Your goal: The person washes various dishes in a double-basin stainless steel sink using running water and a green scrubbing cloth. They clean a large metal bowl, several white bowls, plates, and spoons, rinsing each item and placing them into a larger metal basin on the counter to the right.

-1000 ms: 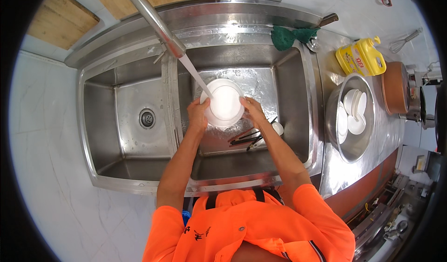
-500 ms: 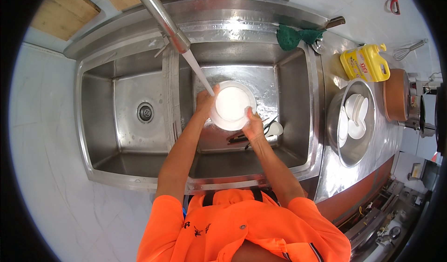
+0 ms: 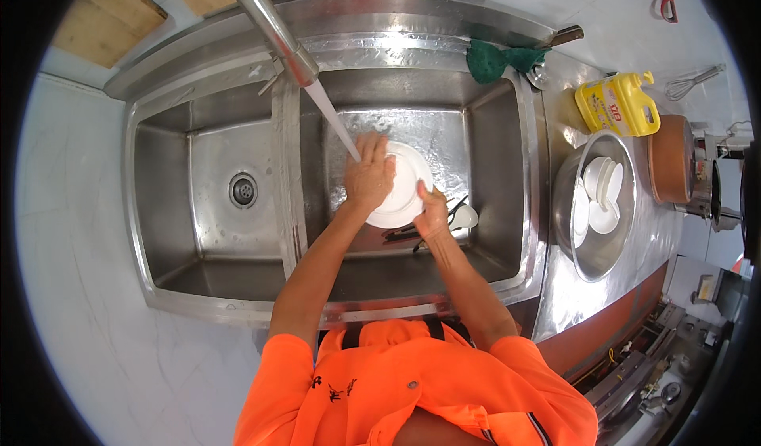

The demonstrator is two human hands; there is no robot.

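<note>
A round white plate (image 3: 406, 183) is held over the right sink basin (image 3: 495, 176). My right hand (image 3: 430, 213) grips its right edge, thumb on top and fingers underneath. Flat across the plate's left part lies my left hand (image 3: 369, 175), fingers stretched out. From the faucet (image 3: 300, 64) a stream of water (image 3: 336, 125) falls onto the fingers of my left hand. Below the plate, on the basin floor, a white spoon or ladle (image 3: 464, 217) rests beside dark-handled utensils (image 3: 401, 233), partly hidden by the plate and my right hand.
Left is a second basin (image 3: 214, 168) with a drain. On the right counter stand a steel bowl (image 3: 564, 178) holding white dishes, a yellow jug (image 3: 615, 105) and a brown pot (image 3: 671, 159). A green cloth (image 3: 491, 61) drapes the sink's back corner; a whisk (image 3: 694, 82) lies farther off.
My left hand has let go of the plate's left edge and moved onto its upper face, fingers spread flat. My right hand keeps its hold.
</note>
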